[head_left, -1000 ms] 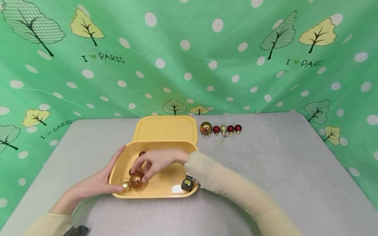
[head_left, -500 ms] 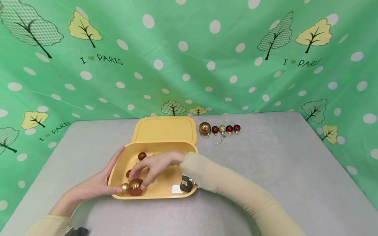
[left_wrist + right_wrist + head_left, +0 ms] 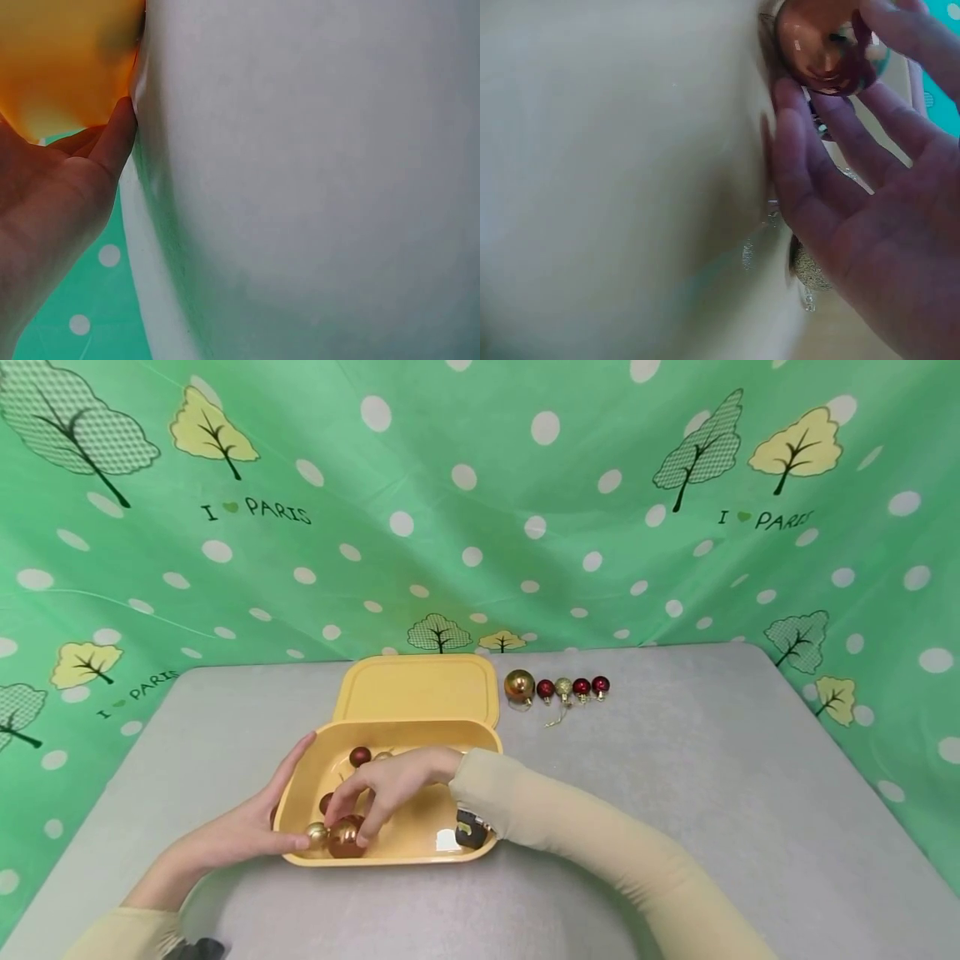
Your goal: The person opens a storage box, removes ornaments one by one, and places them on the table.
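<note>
In the head view my left hand [image 3: 243, 827] grips the left end of a yellow plastic box [image 3: 405, 862], thumb over the near rim and fingers along the outer wall. My right hand [image 3: 393, 781] reaches inside and holds a large shiny gold Christmas bauble [image 3: 346, 837] between thumb and fingertips, low by the near left corner. A small gold bauble [image 3: 316, 836] sits beside it, close to the left thumb. Two dark red baubles [image 3: 360, 757] lie farther back. A glittery gold bauble [image 3: 810, 270] shows beneath the right hand in the right wrist view.
The yellow lid [image 3: 420, 689] lies flat behind the box. To its right, a large gold bauble [image 3: 519, 686] and several small red and gold ones [image 3: 563, 688] stand in a row on the grey table [image 3: 712, 793]. A green printed cloth [image 3: 480, 510] hangs behind.
The right hand has shifted the large gold bauble slightly toward the near wall of the box. More of the red baubles behind it now shows. The left hand has stayed on the box.
</note>
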Tool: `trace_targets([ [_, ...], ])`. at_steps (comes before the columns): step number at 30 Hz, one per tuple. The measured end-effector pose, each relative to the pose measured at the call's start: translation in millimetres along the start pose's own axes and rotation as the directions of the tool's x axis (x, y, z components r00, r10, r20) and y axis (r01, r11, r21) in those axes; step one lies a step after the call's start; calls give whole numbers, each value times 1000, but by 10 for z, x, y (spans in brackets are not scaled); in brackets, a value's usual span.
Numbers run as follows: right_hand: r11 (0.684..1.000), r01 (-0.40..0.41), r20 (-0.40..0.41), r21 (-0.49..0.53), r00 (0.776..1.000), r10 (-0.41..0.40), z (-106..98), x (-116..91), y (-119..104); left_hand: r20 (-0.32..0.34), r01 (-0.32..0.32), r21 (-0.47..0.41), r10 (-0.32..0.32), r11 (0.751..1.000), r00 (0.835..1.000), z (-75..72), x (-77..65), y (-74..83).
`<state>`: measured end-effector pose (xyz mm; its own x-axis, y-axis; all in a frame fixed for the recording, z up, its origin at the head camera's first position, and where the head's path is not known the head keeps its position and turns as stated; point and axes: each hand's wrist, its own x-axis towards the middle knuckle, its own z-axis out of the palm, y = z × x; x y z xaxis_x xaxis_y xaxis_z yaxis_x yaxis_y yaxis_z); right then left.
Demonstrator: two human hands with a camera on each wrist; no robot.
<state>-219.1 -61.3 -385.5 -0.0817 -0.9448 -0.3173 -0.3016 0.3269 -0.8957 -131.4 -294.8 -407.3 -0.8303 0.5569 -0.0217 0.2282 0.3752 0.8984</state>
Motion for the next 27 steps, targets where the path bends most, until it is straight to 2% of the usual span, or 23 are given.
trace_targets([
  [7, 999, 49, -50, 20, 998, -48, -29, -17, 3, -13, -4, 30, 5, 1000, 1000, 0, 8, 10],
  [10, 994, 101, -79, 45, 992, -97, -63, -47, -5, -10, -11, 24, 11, 1000, 1000, -1, 17, 8],
  [14, 983, 183, -101, 12, 978, -181, -108, -90, -17, 0, -16, 12, 16, 1000, 1000, -6, 27, 2],
  [21, 981, 192, -145, -5, 971, -191, -155, -174, -32, 7, 5, -7, -5, 1000, 1000, -8, 29, -24],
  [27, 975, 218, -207, -31, 953, -220, -224, -340, -63, -14, 33, 7, -33, 999, 999, 13, 7, -42],
])
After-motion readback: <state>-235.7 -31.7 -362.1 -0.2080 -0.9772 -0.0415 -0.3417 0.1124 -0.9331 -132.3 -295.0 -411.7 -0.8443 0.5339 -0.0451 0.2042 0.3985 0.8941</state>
